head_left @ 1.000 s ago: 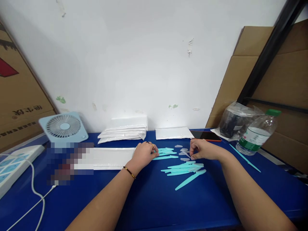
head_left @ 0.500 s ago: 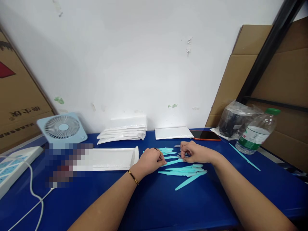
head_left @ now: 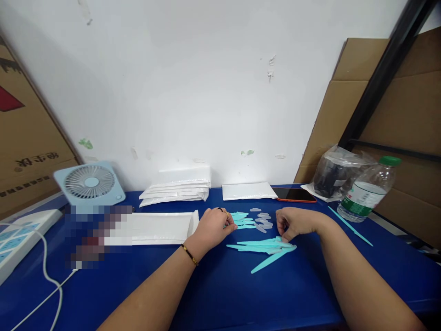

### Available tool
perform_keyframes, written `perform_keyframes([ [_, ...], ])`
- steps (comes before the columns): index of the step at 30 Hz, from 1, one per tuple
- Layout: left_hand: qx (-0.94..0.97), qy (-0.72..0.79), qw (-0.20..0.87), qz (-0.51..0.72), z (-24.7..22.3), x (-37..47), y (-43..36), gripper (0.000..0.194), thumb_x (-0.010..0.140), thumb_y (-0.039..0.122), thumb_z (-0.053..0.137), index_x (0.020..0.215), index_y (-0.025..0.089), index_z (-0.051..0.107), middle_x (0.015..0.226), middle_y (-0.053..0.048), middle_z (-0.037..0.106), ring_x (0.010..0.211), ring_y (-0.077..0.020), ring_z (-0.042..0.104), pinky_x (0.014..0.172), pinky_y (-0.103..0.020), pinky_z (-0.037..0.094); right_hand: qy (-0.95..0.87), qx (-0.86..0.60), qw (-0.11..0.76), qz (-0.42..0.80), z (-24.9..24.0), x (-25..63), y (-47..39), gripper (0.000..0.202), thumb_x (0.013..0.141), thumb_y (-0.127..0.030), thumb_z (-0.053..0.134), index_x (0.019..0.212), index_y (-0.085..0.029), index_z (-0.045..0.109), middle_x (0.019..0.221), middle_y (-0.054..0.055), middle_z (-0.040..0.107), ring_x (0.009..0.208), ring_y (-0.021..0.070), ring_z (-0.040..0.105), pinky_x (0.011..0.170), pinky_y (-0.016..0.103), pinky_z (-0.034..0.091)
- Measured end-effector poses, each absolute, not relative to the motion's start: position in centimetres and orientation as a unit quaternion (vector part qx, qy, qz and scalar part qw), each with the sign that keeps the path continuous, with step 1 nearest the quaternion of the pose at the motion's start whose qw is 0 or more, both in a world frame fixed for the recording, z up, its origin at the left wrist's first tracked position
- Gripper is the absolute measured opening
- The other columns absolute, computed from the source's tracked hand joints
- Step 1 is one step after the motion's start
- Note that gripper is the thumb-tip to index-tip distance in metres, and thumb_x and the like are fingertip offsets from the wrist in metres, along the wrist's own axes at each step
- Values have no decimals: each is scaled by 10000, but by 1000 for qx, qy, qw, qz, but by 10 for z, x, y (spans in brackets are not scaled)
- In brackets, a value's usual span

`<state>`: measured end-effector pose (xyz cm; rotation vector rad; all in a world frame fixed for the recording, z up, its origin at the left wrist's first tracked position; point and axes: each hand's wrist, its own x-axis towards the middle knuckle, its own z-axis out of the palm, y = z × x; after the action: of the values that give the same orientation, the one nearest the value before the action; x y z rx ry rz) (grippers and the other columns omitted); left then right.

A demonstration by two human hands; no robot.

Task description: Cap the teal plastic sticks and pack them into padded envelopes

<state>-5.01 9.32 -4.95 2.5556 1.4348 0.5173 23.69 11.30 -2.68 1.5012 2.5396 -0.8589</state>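
Well, taking the clear covers (head_left: 264,221) as my landmark, my left hand (head_left: 215,226) is left of them, its grip curled at the far turquoise sticks (head_left: 241,220); I cannot tell whether it pinches one. My right hand (head_left: 298,224) is to their right, fingertips lowered to the near turquoise sticks (head_left: 260,247), which lie in front of them; that grip's hold is unclear too. Behind them on the counter (head_left: 220,294) lies a white packet (head_left: 248,191).
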Motion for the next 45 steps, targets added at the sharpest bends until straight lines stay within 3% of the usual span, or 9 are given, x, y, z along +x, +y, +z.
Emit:
perform_keyframes([
  [9,891,416,115,140,-56,-40,85,244,814,432,527,747,233,653,815,18,663,819,-162,565,748,-288,334,889,373,-78,-254,-35,201,110,97,661,-216,595,725,-168,650,847,23,537,713,129,505,600,226,403],
  [13,881,451,63,131,-52,-46,92,209,823,373,525,749,226,655,828,1,661,840,-177,558,724,-298,332,883,393,-111,-232,-32,203,112,83,698,-228,587,727,-172,640,847,29,516,702,126,493,612,233,396],
  [17,851,504,32,145,-46,-62,102,213,803,410,538,780,242,667,838,-6,646,852,-185,548,709,-300,331,851,466,-133,-203,-26,218,116,190,685,-357,636,756,-181,652,835,31,515,689,139,480,595,246,382],
  [21,844,507,66,163,-43,-60,97,283,769,494,550,844,240,650,868,-6,626,840,-171,557,716,-290,346,858,452,-80,-231,-23,222,113,253,635,-418,676,736,-186,687,840,32,529,739,161,507,633,250,394],
  [26,882,442,104,123,-51,-38,81,227,728,463,618,764,242,656,795,11,636,822,-173,564,762,-299,347,860,445,4,-248,-31,210,108,167,575,-307,705,675,-176,682,841,22,563,695,148,519,583,232,383],
  [32,869,481,74,94,-50,-45,90,162,749,345,615,669,208,647,775,-12,655,796,-177,570,737,-303,346,868,440,-56,-222,-30,213,113,173,648,-347,664,681,-177,661,830,26,552,718,153,516,612,242,387],
  [37,840,520,65,141,-42,-56,94,172,722,396,624,739,228,658,813,-2,649,786,-173,568,680,-288,340,840,492,-109,-202,-22,228,116,282,632,-450,672,731,-187,683,846,41,548,754,178,522,641,257,397],
  [40,859,476,119,145,-44,-47,85,217,713,461,620,728,248,660,768,24,641,724,-147,563,654,-273,340,850,465,-44,-244,-22,232,113,278,592,-442,703,735,-203,707,843,32,562,735,171,533,610,247,399],
  [45,880,434,146,127,-52,-32,74,169,686,421,660,709,254,666,722,41,638,707,-136,557,652,-264,336,843,446,54,-295,-31,223,110,226,528,-357,741,667,-184,699,780,14,600,680,157,546,554,229,382],
])
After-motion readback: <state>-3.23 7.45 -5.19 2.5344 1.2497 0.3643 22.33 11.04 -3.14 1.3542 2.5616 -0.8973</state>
